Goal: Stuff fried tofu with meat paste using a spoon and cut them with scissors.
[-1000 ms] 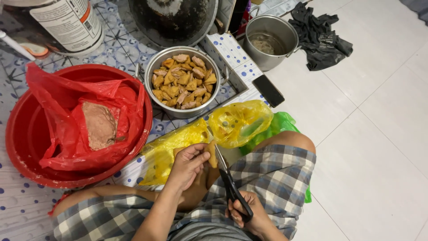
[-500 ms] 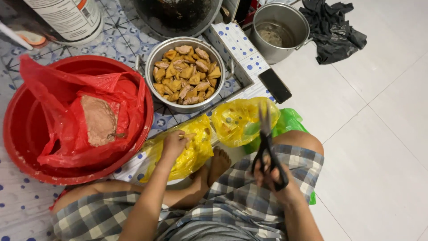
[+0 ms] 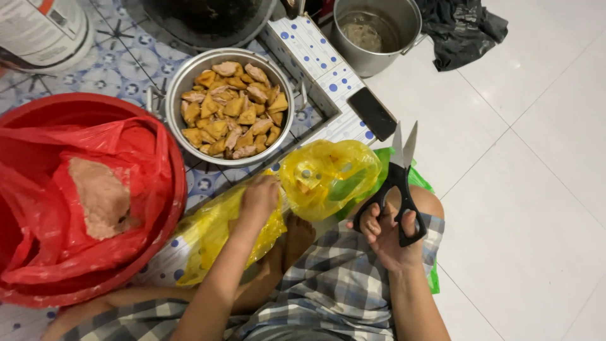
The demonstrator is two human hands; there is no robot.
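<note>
Two hands at work. Our right hand (image 3: 388, 233) grips black-handled scissors (image 3: 399, 183), fingers through the loops, blades slightly parted and pointing to 12 o'clock. Our left hand (image 3: 259, 199) is clenched on the crinkled yellow plastic bag (image 3: 328, 177), which lies across our lap over the checked shorts (image 3: 334, 284). At 11 o'clock a round metal pot (image 3: 173, 95) holds golden fried pieces. At 9 o'clock a red basin (image 3: 82, 104) is lined with red plastic. White glossy floor tiles (image 3: 536, 189) spread from 1 to 4 o'clock; a black phone (image 3: 374, 113) rests on the dotted tile ledge.
</note>
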